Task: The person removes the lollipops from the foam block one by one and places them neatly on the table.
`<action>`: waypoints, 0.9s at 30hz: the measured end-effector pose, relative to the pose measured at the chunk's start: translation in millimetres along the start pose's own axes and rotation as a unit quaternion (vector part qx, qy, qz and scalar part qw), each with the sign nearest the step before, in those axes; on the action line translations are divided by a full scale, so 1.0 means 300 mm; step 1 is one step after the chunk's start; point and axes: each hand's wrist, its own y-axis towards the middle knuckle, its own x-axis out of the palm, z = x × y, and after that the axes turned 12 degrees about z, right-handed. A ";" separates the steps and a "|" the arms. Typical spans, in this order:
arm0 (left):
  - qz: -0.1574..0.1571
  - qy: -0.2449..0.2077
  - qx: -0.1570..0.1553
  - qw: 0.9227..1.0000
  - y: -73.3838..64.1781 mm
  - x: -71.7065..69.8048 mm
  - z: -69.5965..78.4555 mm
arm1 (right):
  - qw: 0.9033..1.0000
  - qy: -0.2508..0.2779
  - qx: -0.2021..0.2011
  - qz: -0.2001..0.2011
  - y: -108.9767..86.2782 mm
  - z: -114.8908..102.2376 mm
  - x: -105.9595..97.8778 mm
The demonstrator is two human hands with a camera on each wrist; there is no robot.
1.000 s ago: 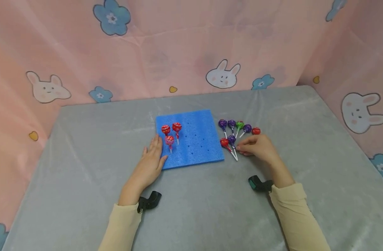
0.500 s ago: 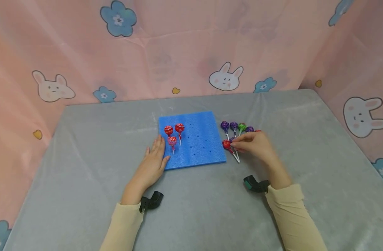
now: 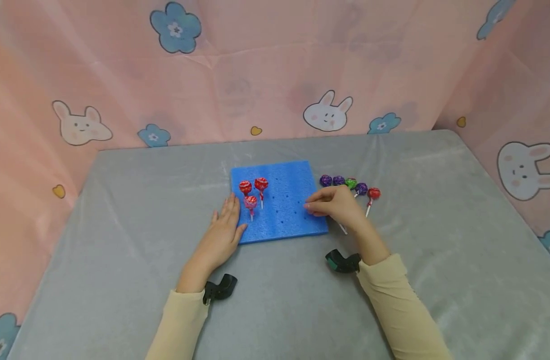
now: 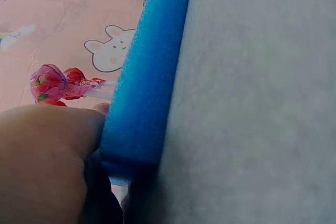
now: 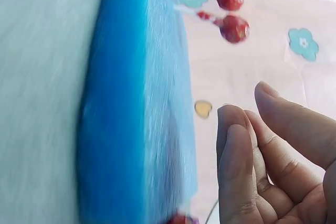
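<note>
My left hand (image 3: pixel 218 235) rests flat along the left edge of a blue foam board (image 3: pixel 279 227) dotted with small holes, its fingers straight. Three wrapped lollipops stand upright near that side: two red ones, at the back (image 3: pixel 245 187) and beside it (image 3: pixel 261 184), and a pinkish-red lollipop (image 3: pixel 250 202) in front. Over the board's right edge hovers my right hand (image 3: pixel 340 206), fingers loosely bent. The right wrist view shows a gap between thumb and fingers (image 5: pixel 239 153), with no lollipop in them. Part of the lollipop group is hidden behind this hand.
Right of the board lie several lollipops, including purple ones (image 3: pixel 326 180), a green lollipop (image 3: pixel 350 183) and a red lollipop (image 3: pixel 374 193). A white stick (image 3: pixel 343 228) shows below the right hand. Grey cloth (image 3: pixel 275 300) covers the table; a pink curtain (image 3: pixel 238 65) hangs behind.
My right hand has moved left, from among the loose lollipops to the board's right edge. The left hand stays on the board. The head view has shifted slightly.
</note>
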 end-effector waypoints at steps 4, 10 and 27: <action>-0.001 0.001 -0.003 1.000 -0.001 0.002 0.000 | 1.000 0.015 0.004 -0.007 0.015 -0.020 0.046; 0.002 -0.002 -0.001 1.000 -0.001 0.007 -0.004 | 0.998 0.062 0.007 -0.011 0.044 -0.047 0.126; -0.006 0.005 -0.006 1.000 0.006 0.003 -0.008 | 0.985 0.159 -0.017 0.070 0.070 -0.026 0.306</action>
